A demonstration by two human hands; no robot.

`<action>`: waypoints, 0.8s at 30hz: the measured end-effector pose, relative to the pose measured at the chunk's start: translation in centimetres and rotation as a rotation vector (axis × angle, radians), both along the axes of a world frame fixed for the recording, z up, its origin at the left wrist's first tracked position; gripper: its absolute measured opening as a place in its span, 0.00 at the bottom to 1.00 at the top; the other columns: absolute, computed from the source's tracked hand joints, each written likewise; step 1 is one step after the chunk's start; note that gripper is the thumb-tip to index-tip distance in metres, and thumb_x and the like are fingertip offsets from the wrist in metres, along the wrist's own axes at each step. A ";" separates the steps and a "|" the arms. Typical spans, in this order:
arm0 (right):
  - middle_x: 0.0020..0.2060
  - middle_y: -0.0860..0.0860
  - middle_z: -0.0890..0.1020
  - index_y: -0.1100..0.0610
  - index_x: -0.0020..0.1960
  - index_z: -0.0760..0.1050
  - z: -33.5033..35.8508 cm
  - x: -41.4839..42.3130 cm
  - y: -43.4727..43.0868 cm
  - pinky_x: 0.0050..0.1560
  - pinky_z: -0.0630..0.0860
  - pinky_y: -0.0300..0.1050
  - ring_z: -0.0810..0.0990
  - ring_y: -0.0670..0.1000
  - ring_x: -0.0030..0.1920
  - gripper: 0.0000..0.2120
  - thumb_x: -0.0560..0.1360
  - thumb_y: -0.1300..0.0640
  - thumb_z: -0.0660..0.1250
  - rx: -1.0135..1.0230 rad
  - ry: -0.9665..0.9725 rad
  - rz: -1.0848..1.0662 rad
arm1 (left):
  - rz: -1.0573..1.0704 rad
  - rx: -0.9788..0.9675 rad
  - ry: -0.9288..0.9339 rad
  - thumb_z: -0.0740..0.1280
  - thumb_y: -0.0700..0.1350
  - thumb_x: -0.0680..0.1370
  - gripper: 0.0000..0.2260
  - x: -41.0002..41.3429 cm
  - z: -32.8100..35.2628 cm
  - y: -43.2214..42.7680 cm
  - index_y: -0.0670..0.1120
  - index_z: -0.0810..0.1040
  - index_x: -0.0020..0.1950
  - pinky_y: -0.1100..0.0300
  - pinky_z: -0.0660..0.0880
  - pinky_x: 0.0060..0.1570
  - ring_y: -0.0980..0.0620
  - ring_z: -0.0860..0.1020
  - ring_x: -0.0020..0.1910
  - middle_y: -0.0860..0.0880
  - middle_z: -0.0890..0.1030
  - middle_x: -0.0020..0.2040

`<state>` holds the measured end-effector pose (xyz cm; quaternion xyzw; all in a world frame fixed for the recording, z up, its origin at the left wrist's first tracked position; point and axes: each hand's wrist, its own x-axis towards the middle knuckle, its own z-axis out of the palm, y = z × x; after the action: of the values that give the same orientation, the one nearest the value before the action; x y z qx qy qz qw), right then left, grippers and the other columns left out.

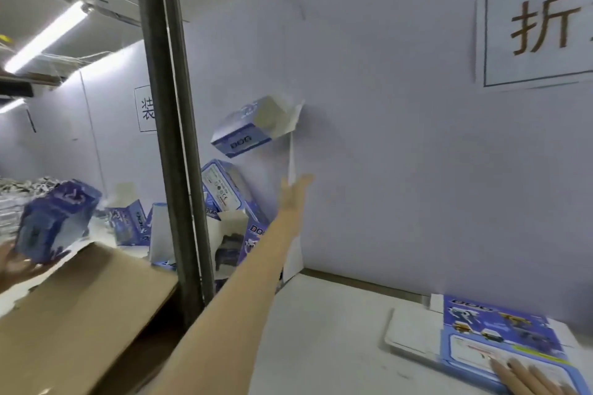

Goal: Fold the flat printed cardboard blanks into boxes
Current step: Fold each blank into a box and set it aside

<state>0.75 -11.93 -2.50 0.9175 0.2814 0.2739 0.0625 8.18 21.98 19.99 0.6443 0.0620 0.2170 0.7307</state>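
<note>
- left hand [293, 191]: arm stretched forward and up across the middle of the view. fingers straight and loose, holding nothing. blurred.
- folded box [253, 128]: blue and white, "dog" printed on its side. it is in the air above the left hand and slightly to its left, apart from the fingers and tilted. one pale flap hangs open toward the white partition [401, 154]. whether the flap touches the partition cannot be told.
- pile of folded boxes [224, 202]: same print, lying at all angles below the airborne box, in the corner behind the metal post [167, 106].
- right hand [529, 375]: bottom right corner, fingers laid out flat on the flat blanks, pressing rather than gripping.
- flat blanks [500, 333]: a printed stack lying flat on the white table [321, 330], near the foot of the partition.
- brown carton [80, 298]: large, plain, lower left, on the near side of the post.
- second person's hand [12, 264]: at the left edge, under another blue box [54, 218]. too blurred to tell its hold.
- large sign [539, 29]: on the partition, upper right, one bold character showing.
- small sign [146, 109]: further left, partly behind the post.
- tube light [45, 38]: lit, upper left.
</note>
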 end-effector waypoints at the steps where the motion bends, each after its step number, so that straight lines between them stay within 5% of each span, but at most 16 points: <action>1: 0.77 0.49 0.38 0.56 0.76 0.45 1.4 -0.1 0.0 0.72 0.45 0.37 0.39 0.45 0.77 0.25 0.84 0.45 0.34 -0.040 0.180 -0.054 | -0.122 0.184 0.043 0.63 0.42 0.80 0.23 0.0 -2.3 -1.9 0.40 0.65 0.74 0.58 0.71 0.60 0.47 0.72 0.65 0.46 0.74 0.65; 3: 0.73 0.36 0.29 0.56 0.76 0.40 3.2 1.7 -0.2 0.76 0.41 0.46 0.42 0.52 0.78 0.46 0.71 0.25 0.32 0.063 0.507 -0.187 | -0.331 0.583 0.148 0.66 0.40 0.79 0.22 -0.3 -7.1 -5.4 0.42 0.67 0.73 0.61 0.73 0.55 0.48 0.74 0.63 0.45 0.74 0.66; 4: 0.71 0.32 0.29 0.57 0.77 0.38 3.4 1.5 -0.5 0.77 0.43 0.48 0.44 0.54 0.78 0.59 0.59 0.18 0.30 -0.005 0.617 -0.298 | -0.403 0.807 0.173 0.67 0.42 0.78 0.22 -0.5 -9.3 -6.9 0.44 0.70 0.72 0.61 0.71 0.57 0.47 0.72 0.66 0.45 0.72 0.69; 5: 0.74 0.35 0.32 0.58 0.78 0.38 2.3 1.8 -0.9 0.77 0.45 0.50 0.45 0.55 0.78 0.61 0.58 0.17 0.32 -0.150 0.670 -0.362 | -0.454 1.019 0.171 0.68 0.44 0.77 0.22 -0.7 -11.3 -8.5 0.45 0.71 0.71 0.60 0.69 0.61 0.47 0.71 0.68 0.46 0.71 0.71; 7: 0.79 0.51 0.41 0.58 0.78 0.36 0.6 2.3 -1.1 0.77 0.47 0.53 0.46 0.54 0.78 0.38 0.80 0.35 0.43 -0.173 0.715 -0.478 | -0.527 1.368 0.114 0.69 0.49 0.77 0.24 -1.3 -14.5 -11.5 0.47 0.69 0.73 0.54 0.64 0.69 0.46 0.67 0.70 0.46 0.69 0.73; 9: 0.79 0.55 0.43 0.58 0.78 0.37 0.4 2.4 -0.9 0.76 0.49 0.54 0.47 0.54 0.78 0.29 0.84 0.51 0.47 -0.090 0.667 -0.464 | -0.599 1.594 0.046 0.68 0.53 0.77 0.28 -1.9 -16.9 -14.5 0.47 0.65 0.75 0.47 0.57 0.72 0.44 0.65 0.72 0.44 0.67 0.74; 14: 0.76 0.57 0.59 0.60 0.78 0.50 0.4 2.5 -0.6 0.72 0.63 0.52 0.61 0.56 0.74 0.23 0.84 0.56 0.48 -0.102 0.539 -0.440 | -0.536 1.834 0.026 0.62 0.55 0.80 0.31 -1.4 -21.2 -18.4 0.47 0.54 0.79 0.44 0.45 0.75 0.45 0.53 0.77 0.42 0.56 0.78; 20: 0.66 0.58 0.72 0.59 0.71 0.64 -0.3 3.0 -1.4 0.63 0.70 0.52 0.72 0.57 0.65 0.18 0.82 0.59 0.54 -0.112 0.328 -0.484 | -0.434 1.940 -0.013 0.58 0.52 0.82 0.28 0.8 -21.7 -18.5 0.44 0.53 0.78 0.48 0.55 0.72 0.42 0.62 0.73 0.42 0.59 0.77; 22: 0.51 0.58 0.82 0.59 0.57 0.79 -0.5 2.8 -2.3 0.48 0.80 0.50 0.83 0.58 0.48 0.18 0.68 0.57 0.74 -0.089 0.262 -0.527 | -0.430 2.020 -0.108 0.56 0.44 0.83 0.24 1.1 -22.1 -18.5 0.42 0.54 0.77 0.48 0.62 0.67 0.40 0.66 0.69 0.40 0.61 0.75; 24: 0.35 0.58 0.84 0.60 0.41 0.84 -1.0 2.9 -2.7 0.31 0.80 0.47 0.83 0.55 0.33 0.22 0.49 0.57 0.84 -0.036 0.209 -0.530 | -0.442 2.086 -0.167 0.54 0.39 0.83 0.24 0.9 -22.8 -18.8 0.42 0.52 0.78 0.47 0.66 0.64 0.39 0.65 0.69 0.38 0.61 0.74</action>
<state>3.63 -14.58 -3.45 0.9811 0.0412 0.1471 0.1190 9.09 3.22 -2.78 0.9310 -0.3227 0.0692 -0.1563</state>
